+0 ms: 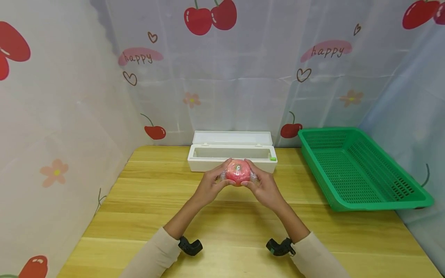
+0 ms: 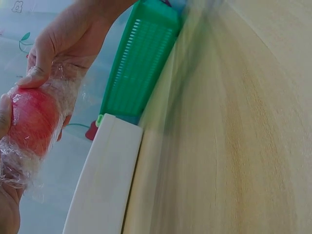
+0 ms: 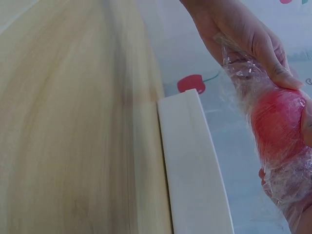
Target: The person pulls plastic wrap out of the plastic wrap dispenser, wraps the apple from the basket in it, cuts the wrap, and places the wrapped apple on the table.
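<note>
A red apple wrapped in clear plastic film is held up above the table, in front of a white box. My left hand grips its left side and my right hand its right side. Both thumbs press on the near side of the apple, while the other fingers reach round behind it, partly hidden. Loose, crumpled film bunches out at both sides against the palms. In the right wrist view the film lies stretched smooth over the apple's red skin.
The white film dispenser box stands at the table's back edge, lid raised, with a green slider at its right end. A green perforated basket sits at the right. A cherry-printed curtain hangs behind the wooden table.
</note>
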Available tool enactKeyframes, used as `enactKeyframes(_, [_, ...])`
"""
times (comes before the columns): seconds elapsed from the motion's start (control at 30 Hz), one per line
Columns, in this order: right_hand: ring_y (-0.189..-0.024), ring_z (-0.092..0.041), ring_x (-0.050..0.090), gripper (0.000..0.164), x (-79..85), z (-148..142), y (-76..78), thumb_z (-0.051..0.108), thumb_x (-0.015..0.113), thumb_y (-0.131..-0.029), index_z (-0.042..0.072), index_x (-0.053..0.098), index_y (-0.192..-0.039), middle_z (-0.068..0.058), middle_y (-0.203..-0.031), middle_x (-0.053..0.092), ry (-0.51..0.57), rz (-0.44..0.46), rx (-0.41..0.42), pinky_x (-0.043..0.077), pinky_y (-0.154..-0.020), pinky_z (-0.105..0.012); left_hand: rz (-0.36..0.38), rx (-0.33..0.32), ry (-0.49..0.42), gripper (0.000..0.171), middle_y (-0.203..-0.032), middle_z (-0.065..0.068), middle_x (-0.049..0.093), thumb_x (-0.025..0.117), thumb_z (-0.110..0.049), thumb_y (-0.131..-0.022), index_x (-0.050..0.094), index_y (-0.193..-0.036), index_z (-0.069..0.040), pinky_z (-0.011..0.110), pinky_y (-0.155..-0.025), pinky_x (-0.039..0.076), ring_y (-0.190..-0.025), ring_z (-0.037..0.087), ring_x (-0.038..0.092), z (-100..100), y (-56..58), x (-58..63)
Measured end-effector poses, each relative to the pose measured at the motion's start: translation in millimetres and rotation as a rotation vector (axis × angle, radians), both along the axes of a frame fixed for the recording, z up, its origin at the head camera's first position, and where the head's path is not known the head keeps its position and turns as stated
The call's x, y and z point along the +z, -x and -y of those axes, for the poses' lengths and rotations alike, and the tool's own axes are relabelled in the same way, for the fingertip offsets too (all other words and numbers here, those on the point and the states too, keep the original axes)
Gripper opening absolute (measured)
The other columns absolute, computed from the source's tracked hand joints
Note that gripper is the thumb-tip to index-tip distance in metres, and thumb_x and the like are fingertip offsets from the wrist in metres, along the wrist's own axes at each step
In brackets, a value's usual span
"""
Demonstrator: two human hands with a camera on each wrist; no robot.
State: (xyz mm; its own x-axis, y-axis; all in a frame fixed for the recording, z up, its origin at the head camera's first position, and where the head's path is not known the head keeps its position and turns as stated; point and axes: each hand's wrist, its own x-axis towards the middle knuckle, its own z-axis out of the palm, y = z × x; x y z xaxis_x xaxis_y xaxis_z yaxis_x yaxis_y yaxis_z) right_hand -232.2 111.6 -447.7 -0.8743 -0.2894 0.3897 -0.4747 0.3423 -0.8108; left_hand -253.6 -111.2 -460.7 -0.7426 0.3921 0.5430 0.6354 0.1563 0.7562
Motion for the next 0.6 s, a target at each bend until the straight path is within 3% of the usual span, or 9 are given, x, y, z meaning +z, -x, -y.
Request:
enactKeyframes(0.17, [-0.128,-0.027,0.059,0.068,-0.2,2.7,-1.9,0.011,0.074,-0.093,0.005,0.044,-0.153,-0.014,-0.142,0.059,0.001,0.009,-0.027,0.051,-0.101,-0.040,0.005,0.032,-0.002,0.065,-0.149,0.020,0.050,0.075,0.001,-0.088,0.048,-0.147,0.005,0.038,-0.105,0.048,-0.136,0.035,0.049,0.6,1.1,-3.8])
enactKeyframes(0.37, [-0.119,-0.026,0.064,0.062,2.4,1.5,-2.5,0.025,0.072,-0.096,0.011,0.049,-0.151,-0.010,-0.142,0.060,0.027,0.043,-0.020,0.056,-0.095,-0.039,-0.013,0.106,-0.018,0.061,-0.140,0.012,0.061,0.080,-0.012,-0.088,0.057,-0.145,-0.008,0.036,-0.095,0.056,-0.124,0.029,0.062,4.2,-0.3,-2.3])
enactKeyframes(0.6, [-0.123,-0.028,0.060,0.072,6.9,-0.6,-2.0,0.023,0.077,-0.092,0.014,0.043,-0.155,-0.009,-0.148,0.054,0.049,0.072,0.008,0.056,-0.094,-0.036,0.003,0.077,-0.035,0.064,-0.143,0.003,0.059,0.078,-0.023,-0.090,0.053,-0.149,-0.015,0.034,-0.101,0.052,-0.128,0.022,0.058,4.6,2.5,-1.7])
